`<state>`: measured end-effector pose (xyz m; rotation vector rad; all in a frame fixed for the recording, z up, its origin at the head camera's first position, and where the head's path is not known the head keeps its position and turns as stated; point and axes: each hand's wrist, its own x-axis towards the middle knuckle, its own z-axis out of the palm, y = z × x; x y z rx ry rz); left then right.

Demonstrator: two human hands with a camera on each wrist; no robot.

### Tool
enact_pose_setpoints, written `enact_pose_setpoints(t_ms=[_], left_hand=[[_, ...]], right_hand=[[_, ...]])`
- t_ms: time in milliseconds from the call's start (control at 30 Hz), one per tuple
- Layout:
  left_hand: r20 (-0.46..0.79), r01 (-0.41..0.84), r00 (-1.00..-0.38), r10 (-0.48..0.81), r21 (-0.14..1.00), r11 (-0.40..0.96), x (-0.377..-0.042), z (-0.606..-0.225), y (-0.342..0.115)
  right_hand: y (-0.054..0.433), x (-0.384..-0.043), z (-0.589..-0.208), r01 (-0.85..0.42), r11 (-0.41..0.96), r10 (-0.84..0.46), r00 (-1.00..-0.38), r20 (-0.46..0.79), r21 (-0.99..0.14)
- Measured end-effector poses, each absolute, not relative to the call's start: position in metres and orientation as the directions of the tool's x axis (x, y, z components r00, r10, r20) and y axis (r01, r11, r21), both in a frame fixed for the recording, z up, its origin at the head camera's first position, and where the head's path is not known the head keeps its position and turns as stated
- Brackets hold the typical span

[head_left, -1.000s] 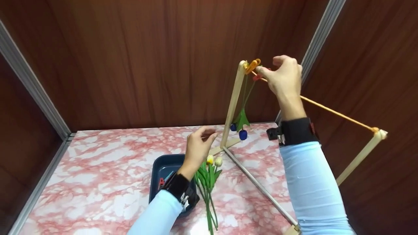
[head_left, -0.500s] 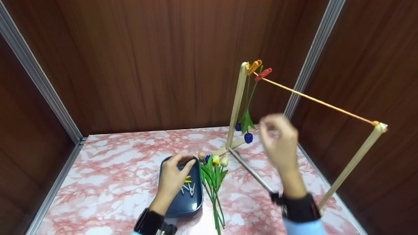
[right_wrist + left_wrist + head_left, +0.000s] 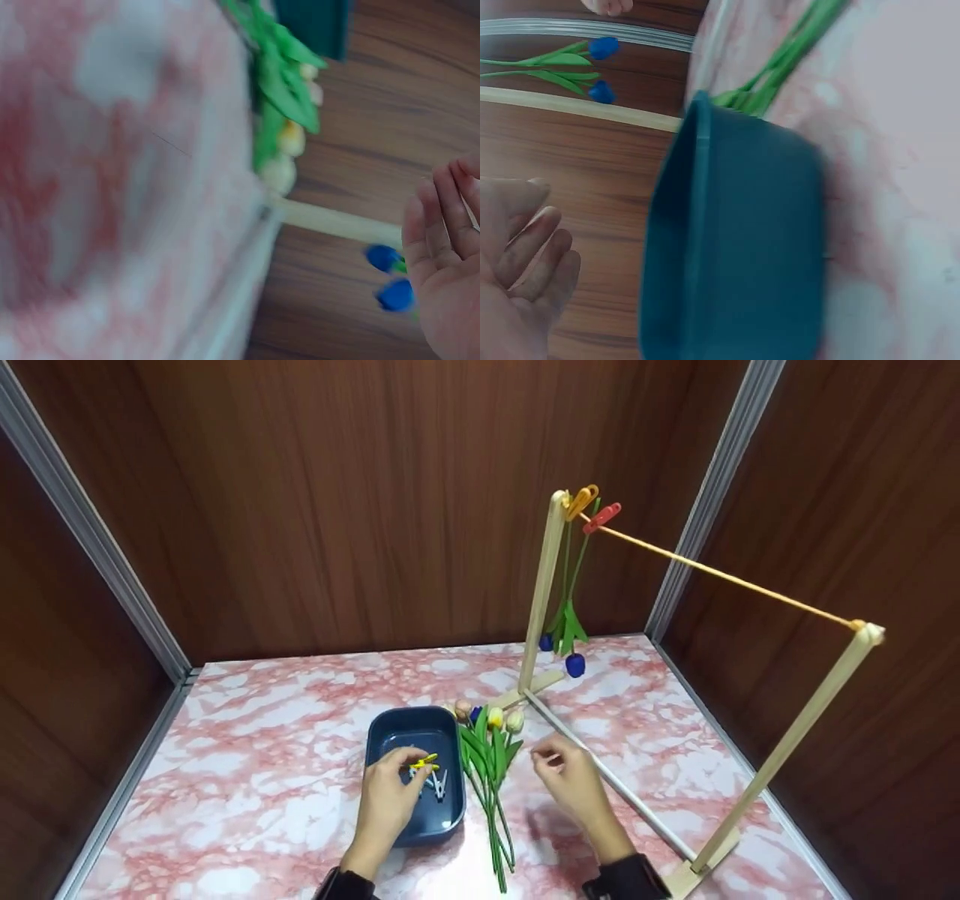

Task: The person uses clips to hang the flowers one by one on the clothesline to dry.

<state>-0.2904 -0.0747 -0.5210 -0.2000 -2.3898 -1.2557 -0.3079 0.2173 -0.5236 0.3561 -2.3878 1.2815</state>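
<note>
My left hand (image 3: pixel 390 791) hovers over the dark blue tray (image 3: pixel 377 727), fingers loosely bent. Just past its fingertips in the head view are a yellow clothespin (image 3: pixel 427 761) and a pale grey clothespin (image 3: pixel 439 787) in the tray. The left wrist view finds nothing between the fingers (image 3: pixel 536 259). My right hand (image 3: pixel 574 784), holding nothing, is above the table right of a bunch of artificial tulips (image 3: pixel 491 757). Two blue tulips (image 3: pixel 575 664) hang head down from the orange cord (image 3: pixel 720 574), held by an orange clothespin (image 3: pixel 581 502) and a red clothespin (image 3: pixel 602 517).
The cord runs between two wooden posts (image 3: pixel 544 592) joined by a bar (image 3: pixel 570 735) along the table. The loose tulips lie against the tray's right side on the marbled tabletop (image 3: pixel 285 750). Brown wood-look walls (image 3: pixel 375 510) enclose the back and sides.
My right hand has come down from the clothespins on the cord to beside the loose tulips. My left hand has moved left and lower, over the tray. The hanging tulips stay on the cord.
</note>
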Motion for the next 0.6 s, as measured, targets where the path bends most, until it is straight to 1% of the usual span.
enact_pose_setpoints(t_ms=[67,167,233,367,467,600], left_hand=[[0.413,0.301,-0.91,-0.038,0.721,0.625,-0.29,-0.527,-0.076],[0.361,0.277,-0.932,0.029,0.659,0.7,-0.295,-0.535,-0.075],[0.315,0.256,-0.947,0.061,0.627,0.735,-0.3,-0.538,-0.075],[0.242,0.201,-0.968,0.071,0.569,0.798,-0.309,-0.545,-0.073],[0.261,0.224,-0.959,0.106,0.48,0.848,-0.312,-0.549,-0.071],[0.329,0.306,-0.926,0.182,0.376,0.875,-0.316,-0.551,-0.072]], right_hand=[[0.211,-0.311,-0.531,-0.37,0.557,-0.05,-0.909,0.414,-0.744],[0.205,-0.314,-0.537,-0.355,0.56,-0.092,-0.925,0.369,-0.749],[0.201,-0.314,-0.54,-0.362,0.555,-0.121,-0.926,0.358,-0.749],[0.194,-0.312,-0.545,-0.38,0.55,-0.159,-0.922,0.353,-0.744],[0.193,-0.309,-0.548,-0.388,0.543,-0.174,-0.919,0.353,-0.744],[0.193,-0.305,-0.548,-0.383,0.505,-0.191,-0.924,0.332,-0.774]])
